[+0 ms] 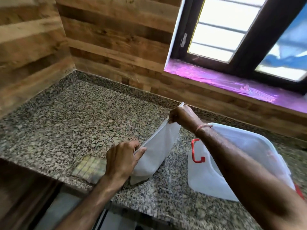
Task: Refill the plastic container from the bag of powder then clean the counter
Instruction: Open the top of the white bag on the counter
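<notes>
A white bag of powder (157,155) stands on the speckled granite counter (74,117), its top edge stretched between both hands. My left hand (123,160) pinches the near end of that edge. The far end is gripped by my right hand (181,116), held higher. To the right sits a translucent plastic container (207,173) with a red clip (196,151) on its side; my right forearm crosses over it and hides part of it.
Wood-panelled walls enclose the counter at the left and back. A window with a purple-lit sill (232,83) lies at the upper right. The counter's front edge (149,211) runs below my arms. A pale reflection (89,168) shows on the granite.
</notes>
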Tool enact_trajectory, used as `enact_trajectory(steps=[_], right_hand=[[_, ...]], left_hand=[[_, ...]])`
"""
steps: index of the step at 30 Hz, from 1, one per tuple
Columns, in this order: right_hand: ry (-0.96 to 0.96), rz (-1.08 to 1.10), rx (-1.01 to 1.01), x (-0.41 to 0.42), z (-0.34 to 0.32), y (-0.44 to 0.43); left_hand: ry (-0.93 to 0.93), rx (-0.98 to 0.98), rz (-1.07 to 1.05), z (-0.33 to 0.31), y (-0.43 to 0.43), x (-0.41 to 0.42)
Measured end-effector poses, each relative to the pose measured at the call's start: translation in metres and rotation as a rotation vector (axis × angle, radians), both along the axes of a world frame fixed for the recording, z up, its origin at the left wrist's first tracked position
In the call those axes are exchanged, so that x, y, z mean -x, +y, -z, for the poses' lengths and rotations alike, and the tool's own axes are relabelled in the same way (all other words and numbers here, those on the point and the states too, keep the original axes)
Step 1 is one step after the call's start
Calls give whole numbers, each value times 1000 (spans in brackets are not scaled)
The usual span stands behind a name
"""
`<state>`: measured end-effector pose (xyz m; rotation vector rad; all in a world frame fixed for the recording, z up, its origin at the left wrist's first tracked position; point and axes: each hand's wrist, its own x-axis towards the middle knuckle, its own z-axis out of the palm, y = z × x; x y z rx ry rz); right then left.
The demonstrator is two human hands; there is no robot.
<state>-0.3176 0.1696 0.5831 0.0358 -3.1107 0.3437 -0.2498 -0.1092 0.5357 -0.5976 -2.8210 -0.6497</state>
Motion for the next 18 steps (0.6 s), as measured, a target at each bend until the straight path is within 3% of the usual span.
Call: enact_trajectory(steps=[9, 18], right_hand=[[107, -2, 164, -50, 17, -22], [10, -272, 584, -111, 32, -117]], left_hand=[[-190, -100, 8, -15, -29, -5], [-444, -541, 133, -55, -26, 6]])
